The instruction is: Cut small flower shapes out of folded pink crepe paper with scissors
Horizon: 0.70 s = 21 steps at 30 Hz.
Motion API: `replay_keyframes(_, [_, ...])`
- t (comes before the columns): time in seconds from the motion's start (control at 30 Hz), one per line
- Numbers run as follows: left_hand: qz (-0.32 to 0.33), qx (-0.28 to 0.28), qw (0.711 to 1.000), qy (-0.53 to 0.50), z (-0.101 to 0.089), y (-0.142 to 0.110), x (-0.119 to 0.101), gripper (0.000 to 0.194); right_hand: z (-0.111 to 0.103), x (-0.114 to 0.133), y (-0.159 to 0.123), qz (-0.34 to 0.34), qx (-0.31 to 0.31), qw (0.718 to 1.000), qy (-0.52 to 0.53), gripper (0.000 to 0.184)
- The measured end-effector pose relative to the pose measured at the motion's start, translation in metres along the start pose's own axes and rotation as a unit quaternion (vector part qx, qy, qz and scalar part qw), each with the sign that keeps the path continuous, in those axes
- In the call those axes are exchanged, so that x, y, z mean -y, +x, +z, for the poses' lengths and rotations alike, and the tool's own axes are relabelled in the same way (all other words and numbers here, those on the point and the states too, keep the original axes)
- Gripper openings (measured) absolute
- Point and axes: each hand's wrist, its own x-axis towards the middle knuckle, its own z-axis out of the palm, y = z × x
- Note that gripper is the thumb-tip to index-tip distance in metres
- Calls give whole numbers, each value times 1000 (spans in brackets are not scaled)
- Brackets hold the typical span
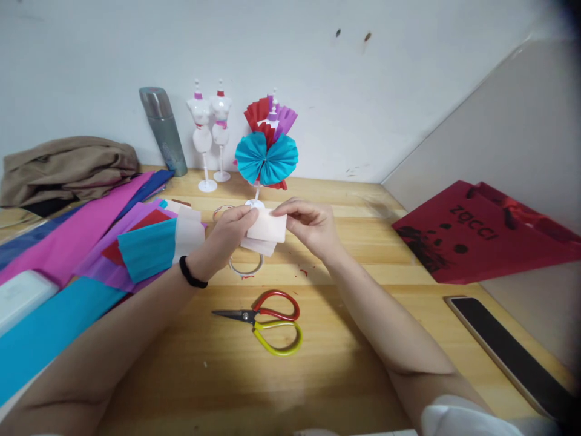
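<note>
Between my hands is a piece of white paper (pixel 267 226), folded or layered, with a second edge showing below it. My left hand (pixel 233 233) is closed on its left side, thumb on top. The fingers of my right hand (pixel 313 224) pinch its right upper edge. Just behind stands a small white mannequin dressed in pleated red, purple and blue paper (pixel 267 158). Below the paper, a roll of tape (pixel 246 264) lies on the table, partly hidden. Scissors (pixel 258 321) with one red and one yellow handle rest nearer to me, blades pointing left.
Coloured paper sheets (pixel 147 248) pile up on the left, beside a brown cloth (pixel 68 169). Two bare mannequins (pixel 200 136) and a leaning flask (pixel 164 130) stand by the wall. On the right are a red paper bag (pixel 481 233) and a dark flat phone-like object (pixel 508 351).
</note>
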Motion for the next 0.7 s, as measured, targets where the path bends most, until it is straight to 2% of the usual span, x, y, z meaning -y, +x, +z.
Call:
replay_keyframes(0.1, [-12,14,1000,-9,-1,1,-1,23,-3,0,2,73,-11,995,65,16])
replay_keyframes(0.23, [23,-2,999,36,-2,1,-2,23,-4,-2,3,147,7,981,124,30])
replay_keyframes(0.37, [57,-8,996,73,-3,2,-1,25,2,1,2,153,21,985,74,27])
replay_keyframes(0.57, [73,-18,993,95,-2,2,3,30,12,0,0,157,-36,984,71,22])
replay_keyframes(0.7, [72,22,996,57,0,4,10,28,14,-1,0,150,-66,984,74,22])
